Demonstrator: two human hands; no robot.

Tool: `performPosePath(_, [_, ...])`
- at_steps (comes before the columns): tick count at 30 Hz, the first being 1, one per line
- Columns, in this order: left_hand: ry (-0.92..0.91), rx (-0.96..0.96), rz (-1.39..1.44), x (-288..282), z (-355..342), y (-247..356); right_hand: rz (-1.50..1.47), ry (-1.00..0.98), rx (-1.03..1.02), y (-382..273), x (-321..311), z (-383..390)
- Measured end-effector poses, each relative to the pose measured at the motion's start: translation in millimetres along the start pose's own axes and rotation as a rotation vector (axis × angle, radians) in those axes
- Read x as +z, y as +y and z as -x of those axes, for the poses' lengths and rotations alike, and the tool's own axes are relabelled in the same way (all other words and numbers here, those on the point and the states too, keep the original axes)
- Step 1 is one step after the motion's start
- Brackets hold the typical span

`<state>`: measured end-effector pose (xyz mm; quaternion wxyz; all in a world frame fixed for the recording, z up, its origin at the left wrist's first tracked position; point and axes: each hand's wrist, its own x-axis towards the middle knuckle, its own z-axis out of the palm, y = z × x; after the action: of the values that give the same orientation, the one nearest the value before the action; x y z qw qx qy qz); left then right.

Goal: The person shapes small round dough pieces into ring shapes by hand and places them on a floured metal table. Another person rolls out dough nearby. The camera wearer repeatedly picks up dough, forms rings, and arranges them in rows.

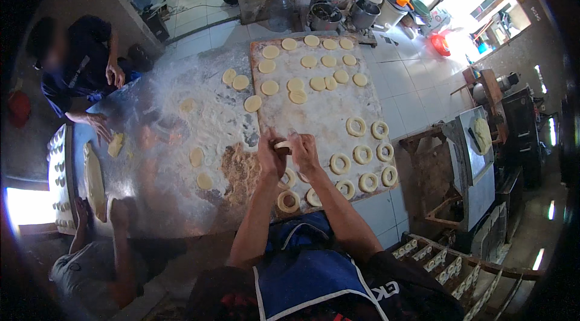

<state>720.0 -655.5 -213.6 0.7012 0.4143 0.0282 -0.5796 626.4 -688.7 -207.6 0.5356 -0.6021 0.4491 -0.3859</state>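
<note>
Between my two hands is a piece of pale dough (281,145), held just above the floured wooden board (326,109). My left hand (270,155) has its fingers curled round one side of it. On the other side my right hand (303,150) grips it too; the fingers partly hide its shape. Several dough rings lie on the board's near right part, such as one dough ring (340,164) by my right wrist. Flat round dough discs (298,97) are spread over the far part, two of them overlapping.
Left of the board, a floured metal table (163,200) carries loose discs and a long dough roll (93,182). Two people work there; one person's hand (96,124) is near a dough lump (116,145). Mixers with bowls (326,16) stand beyond. A rack (447,269) stands at the near right.
</note>
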Motion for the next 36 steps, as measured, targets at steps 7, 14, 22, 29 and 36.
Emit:
performPosePath(7, [-0.129, -0.039, 0.268, 39.6, 1.5, -46.0, 0.041, -0.024, 0.133, -14.0, -68.6, -2.1])
performPosePath(14, [-0.229, 0.4, -0.34, 62.5, -7.4, -93.0, 0.277, -0.07, -0.114, -11.6, -122.0, -4.4])
performPosePath(22, [0.018, 0.776, -0.973, 47.9, -31.7, -127.8, -0.096, -0.171, -0.301, -10.3, -166.1, -6.0])
performPosePath(29, [0.039, 0.692, -1.603, 97.8, -23.2, -93.6, 0.686, 0.025, -0.037, -11.3, -191.1, 1.9])
performPosePath(36, [-0.297, 0.843, -1.731, 94.1, -8.9, -67.1, 0.984, 0.047, -0.354, 24.9, -196.7, 10.2])
